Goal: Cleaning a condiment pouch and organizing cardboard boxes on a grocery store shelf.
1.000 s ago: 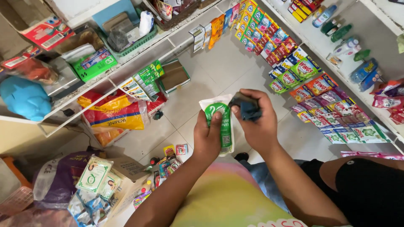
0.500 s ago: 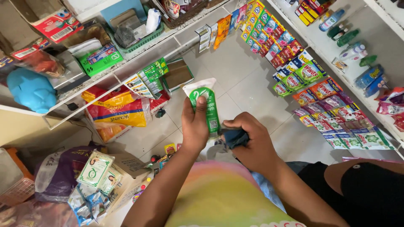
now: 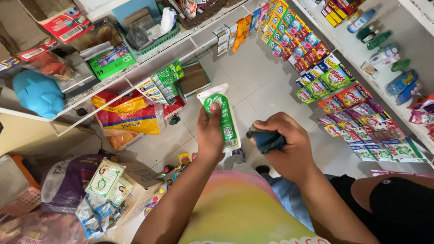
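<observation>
My left hand (image 3: 209, 135) grips a white and green refill pouch (image 3: 224, 117), held upright with its top pointing away from me. My right hand (image 3: 289, 147) is closed around a dark blue cloth (image 3: 266, 139), just to the right of the pouch and apart from it. Both hands hover over the pale tiled floor (image 3: 257, 90), above my rainbow-coloured shirt (image 3: 239, 208).
Hanging strips of coloured sachets (image 3: 334, 86) run along the right shelf, with bottles (image 3: 384, 40) above. On the left, shelves hold a green box (image 3: 110, 61), a blue piggy bank (image 3: 38, 92) and a green basket (image 3: 153, 34). Rice bags (image 3: 131, 117) and packets (image 3: 106, 185) crowd the floor.
The pouch and my left hand moved left and farther out. My right hand with the cloth came off the pouch top and dropped to its right side.
</observation>
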